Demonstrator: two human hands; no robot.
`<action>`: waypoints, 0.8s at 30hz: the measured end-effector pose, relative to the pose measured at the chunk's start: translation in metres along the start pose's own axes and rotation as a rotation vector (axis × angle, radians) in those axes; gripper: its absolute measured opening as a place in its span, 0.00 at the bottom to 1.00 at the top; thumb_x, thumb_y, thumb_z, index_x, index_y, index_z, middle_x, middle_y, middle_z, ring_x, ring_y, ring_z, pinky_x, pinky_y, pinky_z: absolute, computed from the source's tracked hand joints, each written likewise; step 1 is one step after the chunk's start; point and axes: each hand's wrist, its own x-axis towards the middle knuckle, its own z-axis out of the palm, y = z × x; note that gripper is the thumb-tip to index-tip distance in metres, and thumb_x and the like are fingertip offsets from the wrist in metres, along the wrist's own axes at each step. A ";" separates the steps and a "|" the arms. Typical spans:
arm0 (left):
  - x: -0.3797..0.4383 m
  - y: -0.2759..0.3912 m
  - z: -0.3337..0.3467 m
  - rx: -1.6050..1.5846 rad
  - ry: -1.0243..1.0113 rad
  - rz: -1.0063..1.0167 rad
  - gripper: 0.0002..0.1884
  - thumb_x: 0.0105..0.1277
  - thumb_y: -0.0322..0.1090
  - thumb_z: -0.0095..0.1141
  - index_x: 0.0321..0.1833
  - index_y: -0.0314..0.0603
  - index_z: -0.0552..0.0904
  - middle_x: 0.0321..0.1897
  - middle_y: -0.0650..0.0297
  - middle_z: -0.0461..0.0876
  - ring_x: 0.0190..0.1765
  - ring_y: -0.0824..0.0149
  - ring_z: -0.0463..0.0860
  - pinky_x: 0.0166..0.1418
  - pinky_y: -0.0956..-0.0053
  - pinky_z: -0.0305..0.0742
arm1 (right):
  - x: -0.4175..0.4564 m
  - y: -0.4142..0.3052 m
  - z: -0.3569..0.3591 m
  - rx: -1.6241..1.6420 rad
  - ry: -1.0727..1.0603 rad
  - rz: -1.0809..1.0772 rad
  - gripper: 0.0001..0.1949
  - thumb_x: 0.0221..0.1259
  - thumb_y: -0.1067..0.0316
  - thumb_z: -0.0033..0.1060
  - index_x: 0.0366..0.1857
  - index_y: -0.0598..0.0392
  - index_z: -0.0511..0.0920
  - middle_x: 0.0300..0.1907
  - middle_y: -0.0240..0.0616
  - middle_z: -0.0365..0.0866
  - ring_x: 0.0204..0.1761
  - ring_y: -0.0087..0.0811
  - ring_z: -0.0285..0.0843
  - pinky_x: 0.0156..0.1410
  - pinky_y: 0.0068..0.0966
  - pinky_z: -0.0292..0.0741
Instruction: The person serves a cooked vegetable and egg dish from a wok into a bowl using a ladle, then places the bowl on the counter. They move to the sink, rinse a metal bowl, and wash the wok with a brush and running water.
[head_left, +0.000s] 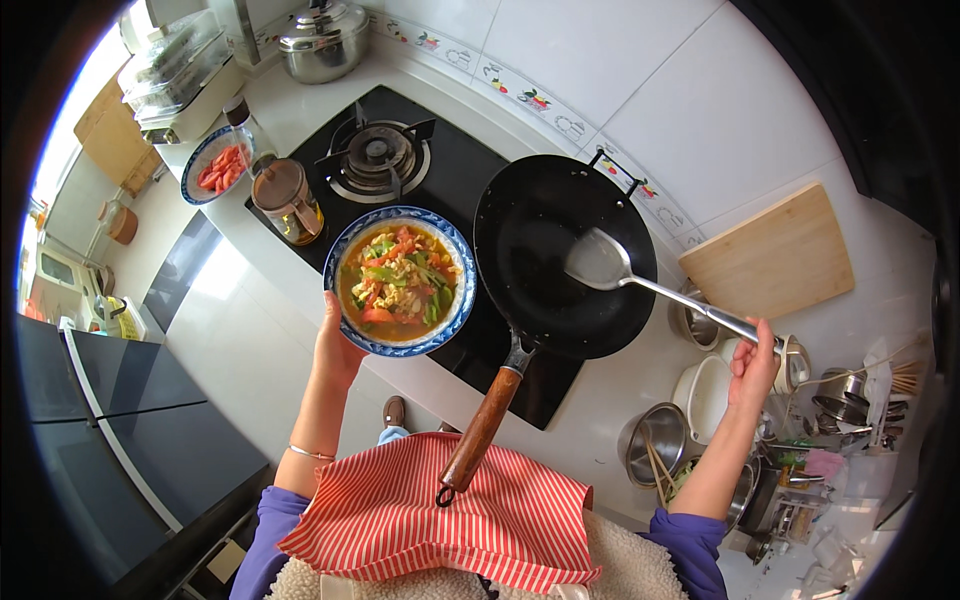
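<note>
My left hand (335, 335) grips the near-left rim of a blue-and-white patterned bowl (337, 247). The bowl is filled with a soupy dish of scrambled egg, tomato and green vegetable (401, 281). In my right hand (752, 365) is the handle of a metal wok spatula (600, 260). Its blade hangs over the right part of a black wok (525, 225); whether it touches the inside I cannot tell. Only small specks show in the wok. The wok's wooden handle (484, 427) points towards my striped apron.
A black gas hob (480, 176) with a bare burner (379, 154) lies beneath. An oil jug (289, 202) and a bowl of cut tomato (220, 169) stand left. At right are a wooden board (772, 255), a steel bowl with chopsticks (652, 442) and a white basin (705, 397).
</note>
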 end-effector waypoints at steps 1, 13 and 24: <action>0.000 0.001 0.000 -0.010 -0.004 -0.003 0.35 0.70 0.64 0.31 0.71 0.48 0.57 0.65 0.58 0.68 0.63 0.60 0.73 0.57 0.60 0.74 | 0.005 0.004 -0.010 -0.041 0.027 0.015 0.17 0.63 0.52 0.55 0.35 0.58 0.79 0.12 0.28 0.65 0.10 0.15 0.53 0.15 0.14 0.48; -0.004 0.008 0.004 -0.015 -0.021 0.010 0.34 0.70 0.63 0.33 0.71 0.49 0.58 0.66 0.57 0.67 0.64 0.58 0.71 0.59 0.58 0.73 | 0.013 0.054 -0.007 0.072 -0.048 0.284 0.16 0.61 0.52 0.59 0.38 0.55 0.79 0.15 0.27 0.69 0.12 0.14 0.57 0.15 0.12 0.51; -0.010 0.011 0.003 -0.015 -0.003 0.000 0.33 0.70 0.63 0.33 0.71 0.50 0.58 0.65 0.58 0.69 0.62 0.59 0.74 0.57 0.59 0.75 | 0.018 0.096 0.047 0.210 -0.246 0.468 0.14 0.62 0.53 0.59 0.39 0.53 0.79 0.17 0.27 0.70 0.14 0.14 0.57 0.17 0.12 0.54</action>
